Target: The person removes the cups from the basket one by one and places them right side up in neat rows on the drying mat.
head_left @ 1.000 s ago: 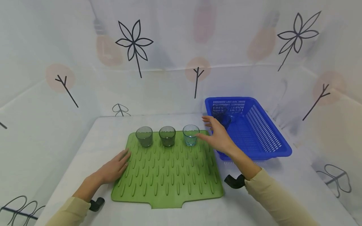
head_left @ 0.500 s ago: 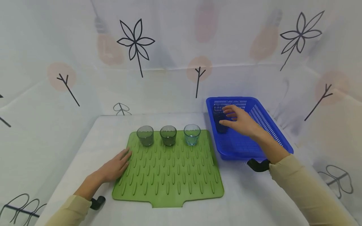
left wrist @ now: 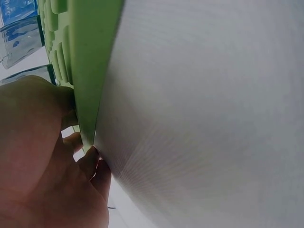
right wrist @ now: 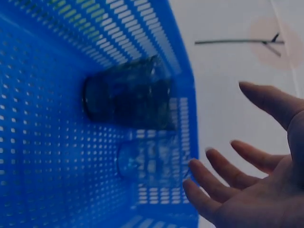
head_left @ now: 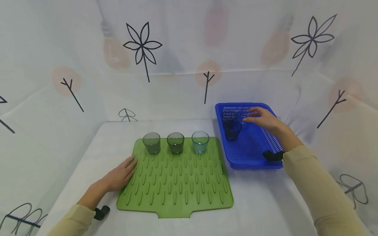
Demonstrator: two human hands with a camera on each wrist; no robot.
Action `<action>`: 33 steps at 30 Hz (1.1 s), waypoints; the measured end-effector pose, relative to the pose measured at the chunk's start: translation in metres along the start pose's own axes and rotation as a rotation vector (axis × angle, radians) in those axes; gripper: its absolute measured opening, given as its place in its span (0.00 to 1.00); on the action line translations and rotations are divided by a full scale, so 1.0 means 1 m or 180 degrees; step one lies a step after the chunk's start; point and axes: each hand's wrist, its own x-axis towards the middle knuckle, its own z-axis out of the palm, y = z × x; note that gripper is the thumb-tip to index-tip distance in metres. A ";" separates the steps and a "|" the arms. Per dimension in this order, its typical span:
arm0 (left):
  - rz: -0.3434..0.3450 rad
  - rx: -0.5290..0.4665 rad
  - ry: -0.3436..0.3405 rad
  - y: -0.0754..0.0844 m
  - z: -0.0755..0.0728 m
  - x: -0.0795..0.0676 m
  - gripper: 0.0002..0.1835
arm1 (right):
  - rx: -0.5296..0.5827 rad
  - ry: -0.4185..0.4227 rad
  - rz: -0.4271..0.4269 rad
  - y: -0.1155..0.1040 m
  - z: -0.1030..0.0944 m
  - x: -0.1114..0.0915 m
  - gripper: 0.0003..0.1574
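My left hand (head_left: 118, 175) rests with its fingers along the left edge of the green drying mat (head_left: 174, 206); the left wrist view shows the fingertips (left wrist: 97, 164) at that edge. My right hand (head_left: 264, 119) hovers over the back of the blue basket (head_left: 254, 165), fingers spread and holding nothing. In the basket, a dark glass tumbler (right wrist: 128, 97) and a clear tumbler (right wrist: 149, 161) stand near my right fingers. Along the mat's back edge stand a grey tumbler (head_left: 152, 144), a darker grey-green one (head_left: 175, 144) and a light-blue one (head_left: 200, 144).
A white cloth covers the table (head_left: 206, 226); the patterned white curtain (head_left: 174, 95) rises behind and at both sides. The basket stands right of the mat, its raised perforated walls around the glasses.
My right hand has moved away from the light-blue tumbler on the mat, over to the right and above the basket. My left hand stays at the mat's edge.
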 end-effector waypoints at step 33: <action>-0.0037 -0.0060 0.0006 -0.001 0.004 -0.001 0.29 | 0.0616 -0.1145 0.0193 0.046 0.026 0.045 0.59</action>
